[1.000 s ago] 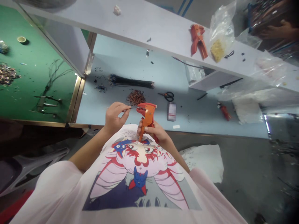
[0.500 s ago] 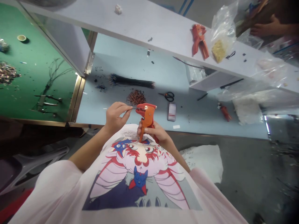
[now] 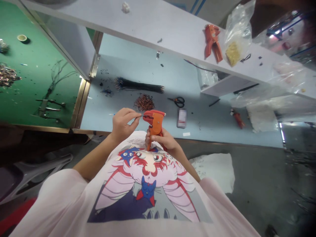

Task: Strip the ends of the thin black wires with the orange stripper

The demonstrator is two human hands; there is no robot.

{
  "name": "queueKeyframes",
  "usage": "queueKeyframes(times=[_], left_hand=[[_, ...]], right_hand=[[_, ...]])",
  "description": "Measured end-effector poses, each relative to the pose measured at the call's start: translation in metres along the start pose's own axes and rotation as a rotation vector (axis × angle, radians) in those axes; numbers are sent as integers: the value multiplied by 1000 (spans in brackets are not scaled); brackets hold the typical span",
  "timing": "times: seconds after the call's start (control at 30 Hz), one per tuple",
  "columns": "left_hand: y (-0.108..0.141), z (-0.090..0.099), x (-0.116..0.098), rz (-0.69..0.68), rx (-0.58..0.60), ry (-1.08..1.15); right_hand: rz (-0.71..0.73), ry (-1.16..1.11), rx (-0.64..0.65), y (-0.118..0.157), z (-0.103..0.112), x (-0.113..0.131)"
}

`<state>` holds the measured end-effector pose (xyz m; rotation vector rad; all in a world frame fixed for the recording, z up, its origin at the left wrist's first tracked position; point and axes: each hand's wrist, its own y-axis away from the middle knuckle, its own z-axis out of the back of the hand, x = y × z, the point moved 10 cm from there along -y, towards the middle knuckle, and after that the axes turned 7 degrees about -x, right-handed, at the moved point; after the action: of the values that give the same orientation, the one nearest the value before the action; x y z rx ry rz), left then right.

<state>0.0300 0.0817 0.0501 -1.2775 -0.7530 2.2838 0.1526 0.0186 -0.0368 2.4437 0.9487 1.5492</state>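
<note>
From where I stand, the person's right hand (image 3: 164, 140) is closed firmly around the grip of an orange wire stripper (image 3: 155, 126), holding it upright just above the chest so its jaws face sideways toward the other hand. The left hand (image 3: 122, 124) pinches a thin black wire (image 3: 142, 116) between thumb and fingertips, steadying its end at those jaws. Beyond them, within easy reach on the pale blue counter (image 3: 187, 136), lie a bundle of black wires (image 3: 138, 85), a heap of short reddish-brown wire pieces (image 3: 144, 102) and scissors (image 3: 177, 102).
</note>
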Motion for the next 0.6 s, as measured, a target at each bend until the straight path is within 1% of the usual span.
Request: queueKeyframes(times=[0.2, 0.43, 0.6], left_hand=[[-1, 2, -2, -3, -8, 1], [-2, 4, -6, -8, -32, 42], [-2, 3, -4, 16, -16, 60]], right_hand=[[28, 58, 15, -2, -1, 2], [35, 81, -17, -2, -1, 1], [46, 80, -33, -3, 0, -1]])
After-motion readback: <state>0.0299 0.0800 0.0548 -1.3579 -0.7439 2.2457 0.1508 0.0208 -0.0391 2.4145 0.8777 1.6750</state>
